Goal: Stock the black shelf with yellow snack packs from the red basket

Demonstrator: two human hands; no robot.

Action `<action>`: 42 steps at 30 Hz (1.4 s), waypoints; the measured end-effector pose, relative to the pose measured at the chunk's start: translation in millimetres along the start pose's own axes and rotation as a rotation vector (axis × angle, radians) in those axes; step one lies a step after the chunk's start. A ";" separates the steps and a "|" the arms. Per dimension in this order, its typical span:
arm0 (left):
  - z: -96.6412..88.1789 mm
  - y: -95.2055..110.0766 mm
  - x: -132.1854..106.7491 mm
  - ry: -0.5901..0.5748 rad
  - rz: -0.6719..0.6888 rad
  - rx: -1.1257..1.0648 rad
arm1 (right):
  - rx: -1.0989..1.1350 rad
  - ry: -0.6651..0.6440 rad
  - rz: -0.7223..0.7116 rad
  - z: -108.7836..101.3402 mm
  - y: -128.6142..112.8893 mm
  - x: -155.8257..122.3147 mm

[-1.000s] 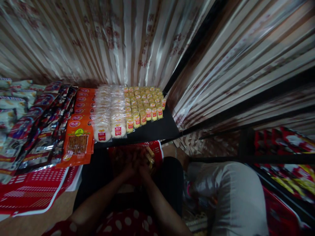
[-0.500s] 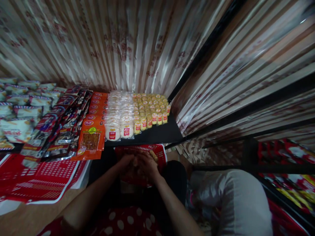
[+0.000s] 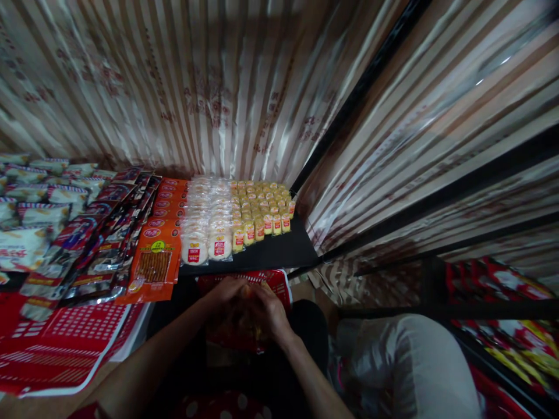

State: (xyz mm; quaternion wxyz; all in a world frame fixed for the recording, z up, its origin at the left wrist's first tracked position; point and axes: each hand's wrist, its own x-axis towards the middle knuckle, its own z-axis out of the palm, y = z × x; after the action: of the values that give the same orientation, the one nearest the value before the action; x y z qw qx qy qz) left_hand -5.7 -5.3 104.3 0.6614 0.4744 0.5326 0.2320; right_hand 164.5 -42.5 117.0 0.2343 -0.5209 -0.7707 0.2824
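Observation:
My left hand (image 3: 227, 291) and my right hand (image 3: 267, 304) meet over a red plastic basket (image 3: 279, 279) between my knees. Fingers of both hands are curled inward, around something too dark and small to name. A faint orange-yellow spot shows where they meet. The basket's contents are mostly hidden in shadow under my hands. Just beyond the basket, on a black shelf (image 3: 279, 247), small yellow packaged snacks (image 3: 262, 212) stand in rows. Beside them are round white crackers in clear wrappers (image 3: 205, 227) and orange bags of stick snacks (image 3: 152, 262).
Dark foil packets (image 3: 105, 244) and white snack bags (image 3: 32, 247) fill the shelf's left side. A larger red basket (image 3: 74, 343) sits below them. To my right is another person's leg in light trousers (image 3: 414, 361), near a rack of red packets (image 3: 502, 279). Striped curtain (image 3: 209, 87) hangs behind.
The view has tilted up slightly, so the shelf and basket appear lower. My hands stay together over the basket and have come a little closer to the shelf edge.

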 end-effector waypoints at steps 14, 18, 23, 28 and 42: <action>20.7 52.3 -10.1 0.436 0.301 0.236 | 0.114 0.431 0.331 5.4 -4.3 54.9; 19.2 50.3 -3.2 0.421 0.332 0.220 | 0.038 0.488 0.301 6.2 -1.6 82.6; 16.5 44.4 13.1 0.445 0.382 0.255 | 0.002 0.522 0.258 8.9 3.0 106.8; 13.9 35.2 23.9 0.490 0.434 0.330 | 0.070 0.528 0.268 13.2 4.3 112.9; 9.0 36.1 37.3 0.505 0.422 0.541 | 0.148 0.467 0.258 10.8 5.1 116.3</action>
State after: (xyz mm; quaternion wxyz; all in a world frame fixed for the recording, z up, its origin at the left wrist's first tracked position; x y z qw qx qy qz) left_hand 21.9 37.5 117.6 0.3001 0.6577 0.6107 0.3230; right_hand 120.5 65.7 113.4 0.4051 -0.6471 -0.6005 0.2378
